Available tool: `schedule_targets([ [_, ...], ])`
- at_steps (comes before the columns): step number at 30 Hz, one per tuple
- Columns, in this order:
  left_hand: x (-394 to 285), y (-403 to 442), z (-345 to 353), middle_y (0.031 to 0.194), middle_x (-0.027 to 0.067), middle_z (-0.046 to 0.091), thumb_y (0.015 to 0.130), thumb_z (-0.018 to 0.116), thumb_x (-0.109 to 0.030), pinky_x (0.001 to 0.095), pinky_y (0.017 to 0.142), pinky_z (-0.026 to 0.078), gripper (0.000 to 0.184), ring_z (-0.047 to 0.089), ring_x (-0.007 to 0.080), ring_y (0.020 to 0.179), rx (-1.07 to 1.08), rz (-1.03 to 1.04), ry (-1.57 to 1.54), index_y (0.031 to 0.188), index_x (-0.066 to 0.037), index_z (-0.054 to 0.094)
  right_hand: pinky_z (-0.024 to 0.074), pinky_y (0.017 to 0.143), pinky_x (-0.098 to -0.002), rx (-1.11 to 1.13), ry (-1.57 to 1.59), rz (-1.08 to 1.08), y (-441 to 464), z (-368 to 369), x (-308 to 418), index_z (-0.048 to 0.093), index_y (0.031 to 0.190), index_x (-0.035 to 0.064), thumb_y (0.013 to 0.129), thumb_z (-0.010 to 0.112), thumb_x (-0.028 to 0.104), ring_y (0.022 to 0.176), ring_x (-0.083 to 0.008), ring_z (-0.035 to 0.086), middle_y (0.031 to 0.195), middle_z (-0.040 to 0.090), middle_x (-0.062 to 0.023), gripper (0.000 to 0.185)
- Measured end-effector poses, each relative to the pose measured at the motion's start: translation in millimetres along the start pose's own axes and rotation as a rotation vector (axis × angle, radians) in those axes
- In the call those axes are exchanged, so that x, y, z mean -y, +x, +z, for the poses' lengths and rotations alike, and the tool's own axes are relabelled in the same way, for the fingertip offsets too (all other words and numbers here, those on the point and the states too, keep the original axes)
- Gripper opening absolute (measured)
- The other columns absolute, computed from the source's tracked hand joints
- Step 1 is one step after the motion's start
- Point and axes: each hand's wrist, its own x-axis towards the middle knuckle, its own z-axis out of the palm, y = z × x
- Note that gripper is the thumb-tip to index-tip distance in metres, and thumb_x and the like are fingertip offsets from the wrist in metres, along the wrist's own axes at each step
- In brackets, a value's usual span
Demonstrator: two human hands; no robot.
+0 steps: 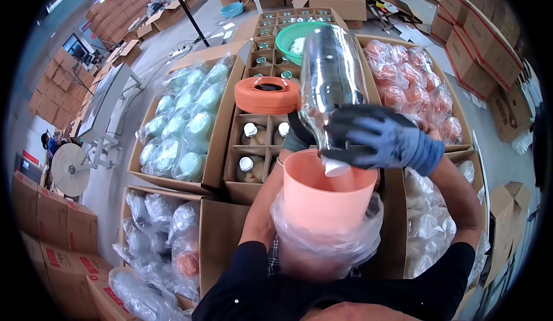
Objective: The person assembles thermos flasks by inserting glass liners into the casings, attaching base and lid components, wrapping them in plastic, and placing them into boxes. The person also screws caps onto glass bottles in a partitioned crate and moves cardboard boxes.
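My right hand, in a blue and dark grey glove, is closed around the narrow neck of a silver glass flask liner. The liner tilts neck-down, its white cap just inside the mouth of a pink plastic flask shell. A clear plastic bag bunches around the shell, which stands upright against my lap. My left hand, in a dark glove, is behind the liner and shell; its fingers are mostly hidden. Beside it is an orange ribbed ring-shaped part with a dark centre.
A divided carton ahead holds white-capped liners. A green bowl with white pieces sits on it. Cartons of bagged pale green shells and pink shells flank it. More bagged parts lie in cartons near my left elbow and right elbow.
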Motion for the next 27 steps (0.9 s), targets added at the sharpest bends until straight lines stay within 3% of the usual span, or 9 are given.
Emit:
schedule_targets([
  [4, -11, -47, -8, 0.120, 0.0115, 0.054, 0.088, 0.057, -0.027, 0.0373, 0.093, 0.043, 0.048, 0.052, 0.0245, 0.108, -0.039, -0.038, -0.075, 0.127, -0.001, 0.046, 0.0240, 0.110, -0.0444, -0.441, 0.273, 0.722, -12, 16, -3, 0.048, 0.134, 0.0101, 0.080, 0.066, 0.027, 0.133, -0.0349, 0.031, 0.142, 0.037, -0.0177, 0.059],
  [7, 5, -104, -25, 0.122, 0.0118, 0.053, 0.089, 0.056, -0.029, 0.0382, 0.095, 0.043, 0.049, 0.051, 0.0254, 0.111, -0.130, -0.118, -0.157, 0.128, -0.001, 0.045, 0.0233, 0.111, -0.0360, -0.624, 1.182, 0.982, -22, 60, 25, 0.021, 0.147, 0.0096, 0.076, 0.070, 0.018, 0.135, -0.0230, 0.028, 0.151, 0.023, -0.0071, 0.087],
  [10, 31, -162, -45, 0.124, 0.0122, 0.052, 0.090, 0.054, -0.031, 0.0391, 0.097, 0.042, 0.050, 0.050, 0.0262, 0.113, -0.231, -0.236, -0.249, 0.129, -0.001, 0.043, 0.0273, 0.109, -0.0312, -0.560, 1.463, 0.970, -12, 73, 64, 0.019, 0.147, 0.0077, 0.067, 0.071, 0.015, 0.134, -0.0209, 0.030, 0.149, 0.025, -0.0069, 0.096],
  [15, 34, -203, -53, 0.128, 0.0128, 0.050, 0.092, 0.052, -0.034, 0.0405, 0.100, 0.041, 0.052, 0.048, 0.0277, 0.118, -0.269, -0.308, -0.486, 0.132, -0.002, 0.042, 0.0426, 0.093, -0.0270, -0.660, 1.841, 0.971, 0, 87, 83, 0.047, 0.118, 0.0037, 0.081, 0.066, 0.019, 0.109, -0.0140, 0.050, 0.115, 0.050, -0.0047, 0.044],
  [16, 27, -201, -51, 0.129, 0.0129, 0.050, 0.092, 0.051, -0.035, 0.0408, 0.100, 0.041, 0.053, 0.048, 0.0279, 0.119, -0.257, -0.294, -0.563, 0.132, -0.002, 0.041, 0.0402, 0.097, -0.0294, -0.542, 1.864, 0.899, 0, 88, 78, 0.053, 0.114, 0.0040, 0.082, 0.062, 0.020, 0.117, -0.0165, 0.047, 0.126, 0.050, -0.0080, 0.037],
  [20, -23, -179, -49, 0.132, 0.0133, 0.048, 0.094, 0.049, -0.037, 0.0420, 0.103, 0.040, 0.054, 0.047, 0.0291, 0.122, -0.286, -0.061, -0.552, 0.134, -0.002, 0.040, 0.0445, 0.088, -0.0283, -0.054, 1.801, 0.788, 15, 73, 56, 0.060, 0.101, 0.0032, 0.082, 0.065, 0.023, 0.100, -0.0134, 0.056, 0.103, 0.060, -0.0049, 0.028],
  [23, -67, -161, -28, 0.130, 0.0143, 0.049, 0.090, 0.059, -0.023, 0.0380, 0.097, 0.045, 0.046, 0.050, 0.0260, 0.118, -0.513, 0.314, 0.302, 0.129, -0.003, 0.045, 0.0475, 0.077, -0.0293, 0.226, 1.499, 0.740, 29, 66, 43, 0.061, 0.096, 0.0029, 0.081, 0.067, 0.029, 0.086, -0.0128, 0.059, 0.091, 0.063, -0.0046, 0.031],
  [24, -75, -155, -40, 0.127, 0.0153, 0.052, 0.087, 0.062, -0.017, 0.0349, 0.094, 0.047, 0.043, 0.053, 0.0256, 0.115, -0.552, 0.293, -0.130, 0.125, -0.002, 0.050, 0.0484, 0.073, -0.0299, 0.312, 1.354, 0.734, 34, 64, 41, 0.061, 0.095, 0.0029, 0.081, 0.068, 0.032, 0.081, -0.0128, 0.060, 0.087, 0.064, -0.0049, 0.033],
  [27, -75, -131, -34, 0.120, 0.0099, 0.055, 0.087, 0.063, -0.012, 0.0316, 0.093, 0.046, 0.044, 0.055, 0.0174, 0.108, -0.608, 0.451, 0.693, 0.126, 0.000, 0.047, 0.0487, 0.058, -0.0339, 0.577, 0.717, 0.834, 53, 58, 52, 0.061, 0.092, 0.0030, 0.080, 0.067, 0.048, 0.063, -0.0163, 0.061, 0.076, 0.063, -0.0063, 0.047],
])
